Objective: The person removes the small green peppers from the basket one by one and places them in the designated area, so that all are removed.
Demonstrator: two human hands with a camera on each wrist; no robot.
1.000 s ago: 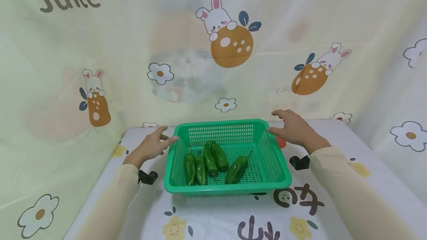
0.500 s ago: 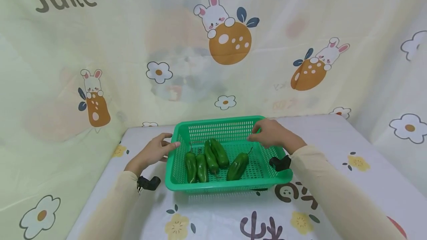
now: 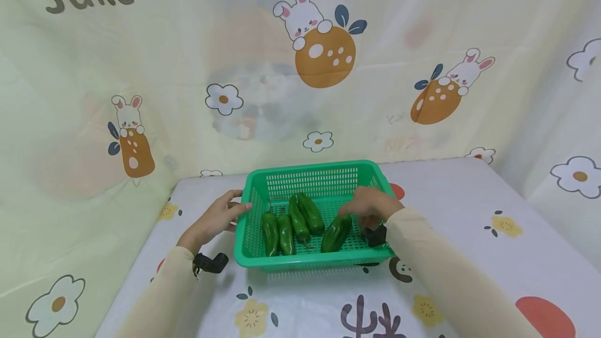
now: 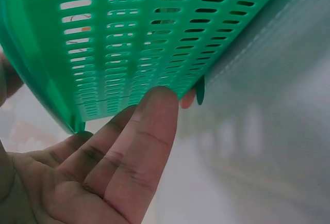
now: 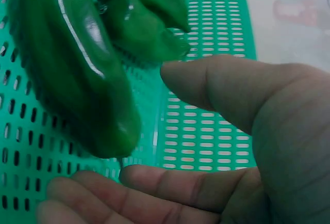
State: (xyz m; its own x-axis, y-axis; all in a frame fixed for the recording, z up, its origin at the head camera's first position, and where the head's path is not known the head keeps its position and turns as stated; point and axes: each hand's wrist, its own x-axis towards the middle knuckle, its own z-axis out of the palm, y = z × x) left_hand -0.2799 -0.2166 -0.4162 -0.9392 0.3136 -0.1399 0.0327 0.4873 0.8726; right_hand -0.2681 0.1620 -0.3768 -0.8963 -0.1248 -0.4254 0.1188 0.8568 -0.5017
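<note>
A green plastic basket point(image 3: 310, 262) with slotted walls stands on the table, holding several green chili peppers point(image 3: 300, 218). My left hand point(image 3: 216, 221) holds its left side, thumb over the rim and fingers along the outer wall. In the left wrist view those fingers point(image 4: 149, 146) lie against the slots. My right hand point(image 3: 371, 206) reaches inside at the right, by the stem end of the rightmost pepper point(image 3: 336, 233). The right wrist view shows its thumb and fingers spread apart, with the index fingertip close to the stem of that pepper point(image 5: 77, 74).
A white tablecloth point(image 3: 451, 213) with printed flowers and red patches covers the table. Behind it hangs a pale curtain point(image 3: 263, 134) printed with rabbits. A small black camera sits on each wrist, the left one point(image 3: 211, 263) beside the basket.
My right hand has moved left and down from the basket's right rim to the rightmost pepper. My left hand has closed in on the left rim. The peppers keep their places.
</note>
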